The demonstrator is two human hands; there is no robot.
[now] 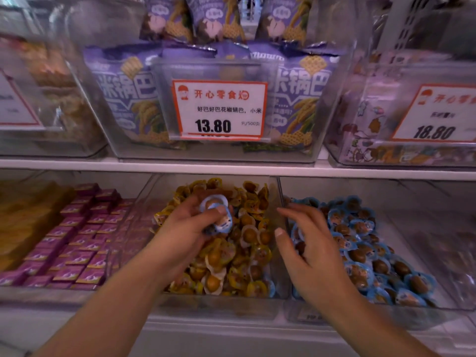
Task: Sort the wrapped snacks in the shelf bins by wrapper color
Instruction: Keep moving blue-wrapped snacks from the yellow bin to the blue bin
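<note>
Two hands low in the frame, over the lower shelf bins. Left hand [192, 222] grips a few blue-wrapped snacks [217, 215], held above the yellow-wrapped pile [242, 253] in the center bin [279, 253]. Right hand [306, 243] has fingers spread and relaxed, holding nothing, at the left edge of the blue-wrapped pile [365, 253] in the lower-right bin. Purple boxes [77, 240] fill the lower left. Upper center: price tag [219, 110] reading 13.80 fronting purple bags [123, 94].
</note>
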